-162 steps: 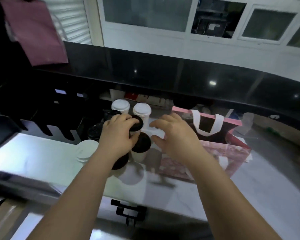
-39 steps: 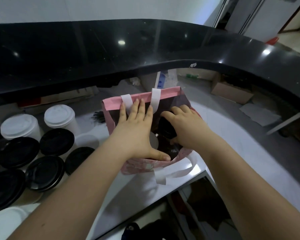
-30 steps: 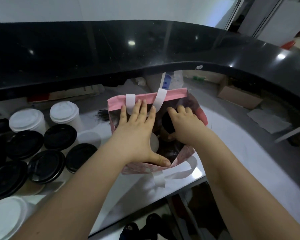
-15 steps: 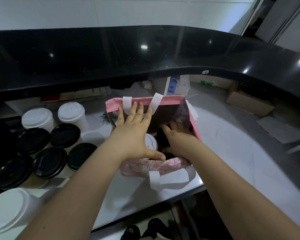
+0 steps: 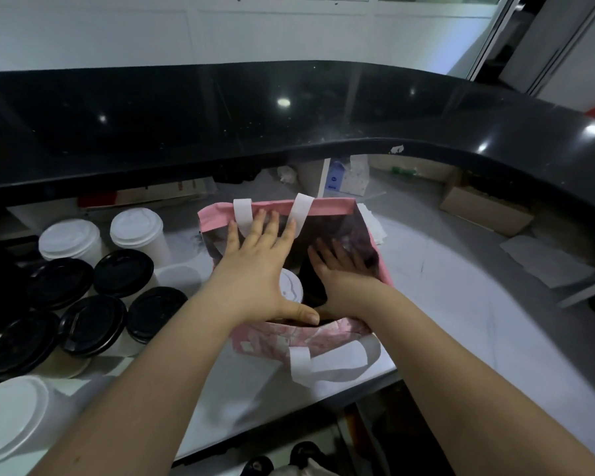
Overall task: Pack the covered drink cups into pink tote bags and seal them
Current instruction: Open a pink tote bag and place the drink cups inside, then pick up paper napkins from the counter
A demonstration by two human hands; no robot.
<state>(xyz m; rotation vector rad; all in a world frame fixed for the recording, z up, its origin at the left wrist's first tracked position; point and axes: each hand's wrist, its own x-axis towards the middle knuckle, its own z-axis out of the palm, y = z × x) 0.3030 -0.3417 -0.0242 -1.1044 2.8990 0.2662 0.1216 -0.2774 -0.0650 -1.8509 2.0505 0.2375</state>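
Head view: left hand (image 5: 255, 280) half-hides white-lidded cup (image 5: 292, 289) in tote (image 5: 327, 210).

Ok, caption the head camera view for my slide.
Left hand and right hand spread a pink tote bag open around a white-lidded cup, more cups beside it.

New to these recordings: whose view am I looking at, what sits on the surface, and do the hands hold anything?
No machine here: a person works bare-handed, and one camera worn on the head looks forward and down, so both forearms enter from below. A pink tote bag stands open on the pale worktop. The left hand lies spread across its mouth, thumb at the near rim; the right hand reaches inside, fingers fairly straight. Neither seems to grip anything. A cup with a white lid shows inside the bag. Left of it stand black-lidded cups and white-lidded cups.
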